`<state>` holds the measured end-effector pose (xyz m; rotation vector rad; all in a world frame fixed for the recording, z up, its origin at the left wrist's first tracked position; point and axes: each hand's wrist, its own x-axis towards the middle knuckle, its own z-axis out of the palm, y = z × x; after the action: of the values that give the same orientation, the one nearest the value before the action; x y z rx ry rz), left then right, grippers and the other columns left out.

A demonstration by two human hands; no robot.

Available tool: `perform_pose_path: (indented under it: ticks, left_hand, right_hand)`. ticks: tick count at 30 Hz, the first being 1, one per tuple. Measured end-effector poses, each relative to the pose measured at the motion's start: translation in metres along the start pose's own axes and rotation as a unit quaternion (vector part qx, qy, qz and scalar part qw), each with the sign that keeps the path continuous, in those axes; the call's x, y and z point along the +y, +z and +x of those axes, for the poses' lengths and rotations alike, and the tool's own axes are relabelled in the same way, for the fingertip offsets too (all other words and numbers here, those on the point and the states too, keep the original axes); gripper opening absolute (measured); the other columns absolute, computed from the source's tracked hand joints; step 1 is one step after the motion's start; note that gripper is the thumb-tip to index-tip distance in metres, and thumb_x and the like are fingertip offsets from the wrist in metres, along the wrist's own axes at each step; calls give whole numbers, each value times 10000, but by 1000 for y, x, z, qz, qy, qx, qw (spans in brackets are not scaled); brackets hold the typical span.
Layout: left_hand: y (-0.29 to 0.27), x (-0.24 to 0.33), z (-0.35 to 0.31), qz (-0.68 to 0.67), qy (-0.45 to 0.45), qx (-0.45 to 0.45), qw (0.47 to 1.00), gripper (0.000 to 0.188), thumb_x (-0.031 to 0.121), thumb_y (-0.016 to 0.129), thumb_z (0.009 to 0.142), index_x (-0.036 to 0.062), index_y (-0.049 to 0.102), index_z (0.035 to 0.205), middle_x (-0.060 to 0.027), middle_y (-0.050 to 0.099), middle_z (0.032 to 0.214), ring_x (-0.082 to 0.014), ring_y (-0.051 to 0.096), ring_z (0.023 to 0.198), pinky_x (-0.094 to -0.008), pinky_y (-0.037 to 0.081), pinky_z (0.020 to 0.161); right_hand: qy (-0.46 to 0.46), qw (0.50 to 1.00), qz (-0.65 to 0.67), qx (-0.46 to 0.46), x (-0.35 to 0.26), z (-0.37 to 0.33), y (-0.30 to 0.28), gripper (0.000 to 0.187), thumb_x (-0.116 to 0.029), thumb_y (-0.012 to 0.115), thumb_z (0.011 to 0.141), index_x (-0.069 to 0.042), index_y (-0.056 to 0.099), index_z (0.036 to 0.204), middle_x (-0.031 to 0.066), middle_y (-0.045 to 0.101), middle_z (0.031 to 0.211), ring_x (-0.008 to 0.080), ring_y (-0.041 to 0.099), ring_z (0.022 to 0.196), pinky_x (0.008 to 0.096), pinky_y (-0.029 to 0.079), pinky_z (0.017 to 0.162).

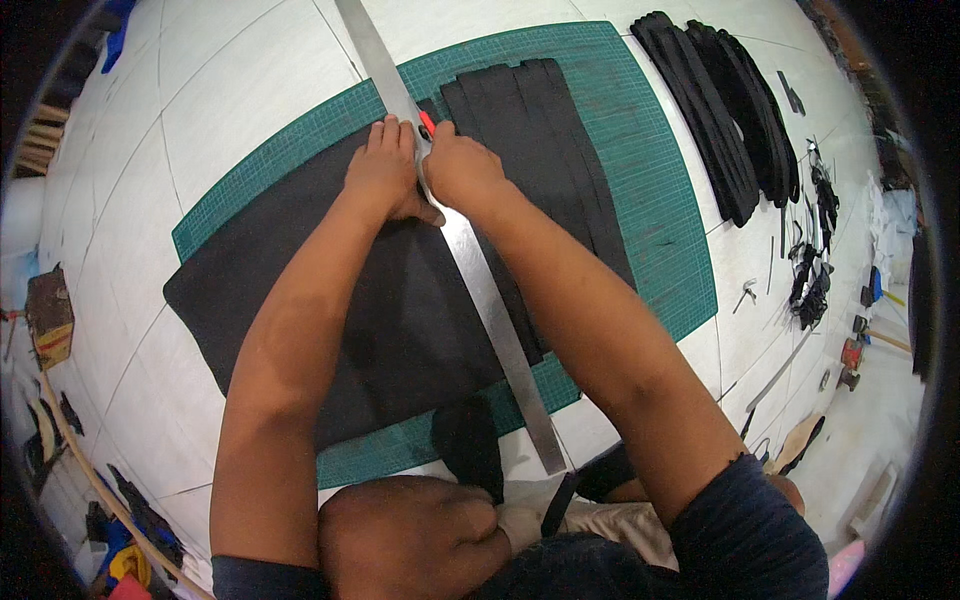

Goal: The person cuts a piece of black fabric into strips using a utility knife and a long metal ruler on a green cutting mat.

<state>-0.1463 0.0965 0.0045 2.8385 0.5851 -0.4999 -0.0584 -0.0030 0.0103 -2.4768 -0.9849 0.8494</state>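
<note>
My left hand [384, 172] lies flat with fingers stretched out, pressing on the long steel ruler [484, 300] and the dark cloth beside it; its thumb reaches across the ruler. On the ruler's right edge, my right hand [463, 172] is closed around a red cutter knife [428, 123], mostly hidden by the fingers. The ruler runs slantwise over a large sheet of black cloth [400, 330]. Right of it lie several cut black strips [520, 110], side by side and partly behind my right forearm. Cloth and strips rest on a green cutting mat [660, 240].
Bundles of black strips [700, 120] lie on the white tiled floor at the far right. Nearer are thin dark scraps [812, 280] and a small metal tool [745, 293]. A long wooden stick [100, 480] lies at the left. My bare knee [400, 530] is close to the mat's near edge.
</note>
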Motion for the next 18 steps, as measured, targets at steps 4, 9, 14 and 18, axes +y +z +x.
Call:
perform_pose_path:
  ticks: [4, 9, 14, 18]
  left_hand:
    - [-2, 9, 6, 27, -5, -26, 999, 1415, 603, 941, 454, -60, 257, 1500, -267, 254, 1585, -403, 269, 1485, -476, 386, 1146]
    - [-3, 6, 6, 53, -23, -30, 998, 1438, 625, 932, 450, -57, 244, 1513, -268, 252, 1589, -400, 271, 1484, -483, 407, 1130]
    - [9, -2, 8, 60, -24, 0, 998, 1454, 642, 921, 458, -30, 228, 1544, -254, 237, 1610, -388, 258, 1495, -485, 386, 1154]
    - [10, 3, 8, 60, -12, 8, 998, 1454, 646, 920, 453, -24, 232, 1545, -250, 247, 1608, -387, 250, 1499, -485, 366, 1173]
  right_hand:
    - [19, 1000, 10, -18, 11, 7, -4, 368, -207, 514, 944, 19, 469, 1231, 320, 655, 1140, 464, 652, 1077, 543, 501, 935]
    - [26, 997, 13, -77, 44, -81, 10, 385, -175, 538, 930, 15, 423, 1244, 319, 665, 1047, 479, 658, 1007, 566, 505, 872]
    - [70, 992, 0, -106, 93, -234, 37, 308, -177, 541, 953, -17, 402, 1177, 289, 677, 906, 478, 679, 841, 555, 536, 720]
    - [135, 978, -12, -159, 125, -346, 42, 220, -161, 528, 959, -24, 402, 1075, 261, 665, 814, 475, 668, 774, 565, 531, 689]
